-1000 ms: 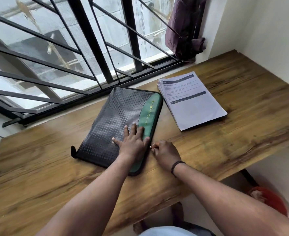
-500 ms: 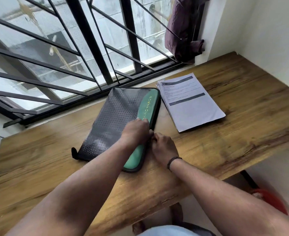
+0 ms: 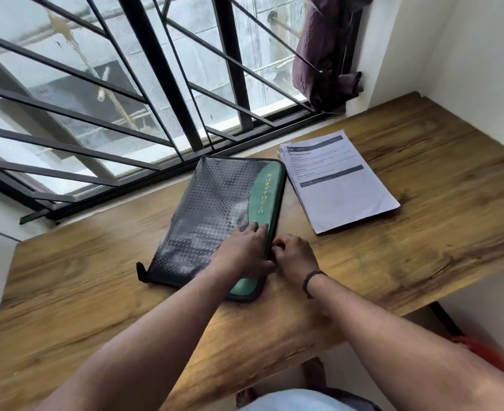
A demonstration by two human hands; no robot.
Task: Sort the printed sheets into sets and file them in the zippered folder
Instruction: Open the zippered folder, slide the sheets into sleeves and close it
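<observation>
A black and green zippered folder (image 3: 215, 209) marked PORTFOLIO lies flat on the wooden desk (image 3: 81, 277), closed as far as I can see. My left hand (image 3: 242, 252) presses flat on its green strip near the right edge. My right hand (image 3: 295, 258), with a dark band at the wrist, is pinched at the folder's right edge beside my left hand; what its fingers hold is hidden, likely the zipper pull. A stack of printed sheets (image 3: 342, 188) lies to the right of the folder, apart from both hands.
A window with black metal bars (image 3: 156, 84) runs along the desk's far side. A dark purple cloth (image 3: 322, 54) hangs at the window's right end. White walls close the right side. Something red (image 3: 482, 351) sits on the floor under the desk's right end.
My left hand slid further up the green strip and my right hand moved up the folder's right edge with it. The view shifted slightly.
</observation>
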